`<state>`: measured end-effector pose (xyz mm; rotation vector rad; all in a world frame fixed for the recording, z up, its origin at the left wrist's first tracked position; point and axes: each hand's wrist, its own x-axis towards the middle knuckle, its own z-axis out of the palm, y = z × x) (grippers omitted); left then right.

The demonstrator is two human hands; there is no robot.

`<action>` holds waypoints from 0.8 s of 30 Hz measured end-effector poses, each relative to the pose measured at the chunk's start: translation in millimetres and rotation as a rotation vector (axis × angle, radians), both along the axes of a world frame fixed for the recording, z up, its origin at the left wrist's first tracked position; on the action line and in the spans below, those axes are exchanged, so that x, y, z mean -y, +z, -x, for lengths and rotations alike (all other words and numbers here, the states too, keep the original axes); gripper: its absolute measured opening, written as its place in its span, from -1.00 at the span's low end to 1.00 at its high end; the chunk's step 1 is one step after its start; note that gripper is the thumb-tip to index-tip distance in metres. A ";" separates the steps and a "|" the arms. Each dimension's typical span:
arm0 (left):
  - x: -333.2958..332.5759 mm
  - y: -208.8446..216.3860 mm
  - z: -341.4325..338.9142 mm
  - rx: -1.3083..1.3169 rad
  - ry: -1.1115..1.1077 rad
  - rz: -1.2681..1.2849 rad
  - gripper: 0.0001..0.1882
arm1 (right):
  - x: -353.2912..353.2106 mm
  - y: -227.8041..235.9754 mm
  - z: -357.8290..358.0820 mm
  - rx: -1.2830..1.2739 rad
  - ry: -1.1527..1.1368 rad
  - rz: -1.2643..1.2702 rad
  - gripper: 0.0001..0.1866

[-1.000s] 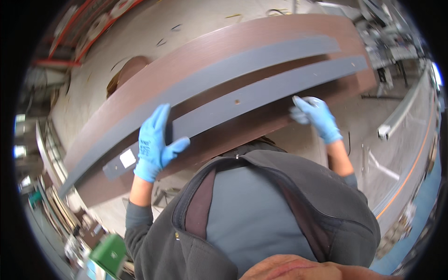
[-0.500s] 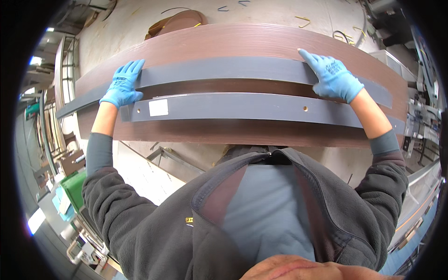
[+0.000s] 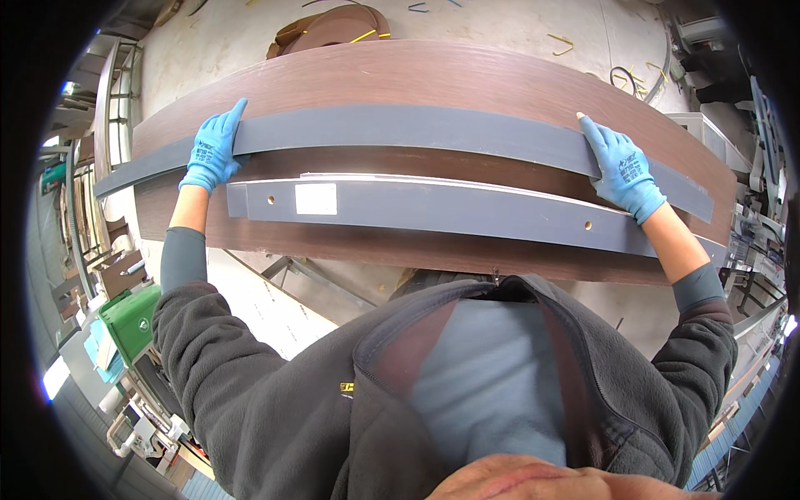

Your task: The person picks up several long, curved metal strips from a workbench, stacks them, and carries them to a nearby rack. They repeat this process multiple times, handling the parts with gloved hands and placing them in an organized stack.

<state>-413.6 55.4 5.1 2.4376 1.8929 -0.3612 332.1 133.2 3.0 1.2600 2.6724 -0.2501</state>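
Both my hands wear light blue gloves and hold a long, flat, dark grey strip (image 3: 417,127) crosswise above a wide brown wood-grain panel (image 3: 467,67). My left hand (image 3: 213,152) closes on it toward its left end, fingers over its face and thumb at the near edge. Toward the right end my right hand (image 3: 623,171) grips it, the index finger stretched toward the far side. Nearer me lies a second grey strip (image 3: 458,205) with a white label (image 3: 317,199), two round holes and a pale far edge. My right wrist passes over its right part.
A brown coil (image 3: 342,27) lies on the concrete floor past the panel, along with yellow and blue strap scraps. At the left stand a green bin (image 3: 132,323) and racks with boards. Machinery (image 3: 754,279) is at the right; a metal frame (image 3: 321,279) shows below the panel.
The view has shifted and turned slightly. The held strip sits a little farther left relative to the labelled strip, whose pale far edge shows more. Both hands stay on the held strip.
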 end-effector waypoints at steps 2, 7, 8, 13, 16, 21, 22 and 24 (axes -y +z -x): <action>-8.7 -1.8 4.9 -0.006 0.003 0.008 0.38 | -15.0 -1.9 0.6 -0.039 0.035 -0.069 0.19; -41.5 -1.6 11.8 -0.002 0.047 -0.001 0.36 | -81.9 -9.9 10.3 -0.095 0.090 -0.086 0.20; -47.1 -1.7 13.3 -0.019 0.079 0.008 0.34 | -93.1 -11.4 12.6 -0.061 0.082 -0.083 0.20; -64.5 -5.6 25.7 -0.005 0.058 -0.005 0.30 | -116.6 -15.3 21.8 -0.026 0.082 -0.100 0.20; -73.2 -9.4 32.3 0.025 0.021 -0.040 0.28 | -119.3 -14.0 25.1 0.002 0.054 -0.099 0.21; -85.1 -9.8 35.3 0.013 0.034 -0.027 0.23 | -121.5 -10.7 29.6 0.007 0.042 -0.085 0.21; -86.4 -9.5 35.3 0.020 0.052 -0.013 0.23 | -121.7 -10.4 30.5 0.020 0.034 -0.089 0.20; -87.7 -8.9 35.0 0.052 0.051 -0.014 0.23 | -121.4 -10.3 32.5 0.036 0.022 -0.097 0.19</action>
